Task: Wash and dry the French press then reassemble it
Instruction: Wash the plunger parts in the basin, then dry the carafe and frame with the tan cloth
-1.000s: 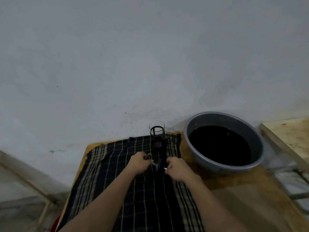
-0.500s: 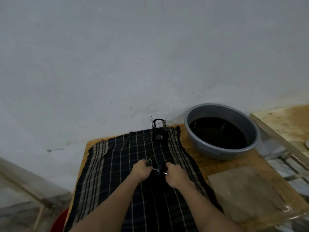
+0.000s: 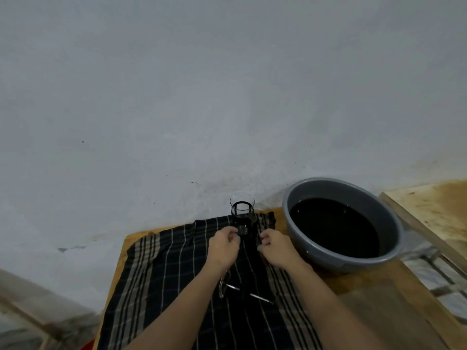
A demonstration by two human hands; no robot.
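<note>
From the head view I see the glass carafe (image 3: 242, 214) of the French press standing upright at the far edge of the checked cloth (image 3: 161, 279), close to the wall (image 3: 227, 84). It has a dark band around its upper part and a dark frame below.

My left hand (image 3: 223, 247) sits just in front of the carafe, on its left. Its grip is narrow, the fingers curled in; the fingertips are right at the base of the carafe, but I cannot tell whether they touch it or hold anything. My right hand (image 3: 275, 247) mirrors it on the carafe's right, fingers also curled tight. What, if anything, sits in that grip I cannot tell either.

Nearer to me, lying flat on the cloth between my forearms, is the plunger (image 3: 242, 291): a thin metal rod with a round filter disc at its left end, partly covered by my left forearm. A dark part sits mid-rod, hard to make out against the dark fabric.

The cloth covers most of the wooden desk (image 3: 379, 311). To the right of the carafe, on bare wood, stands a grey basin (image 3: 394, 223) holding dark liquid. Further right is a second wooden surface (image 3: 434, 205), stained.
</note>
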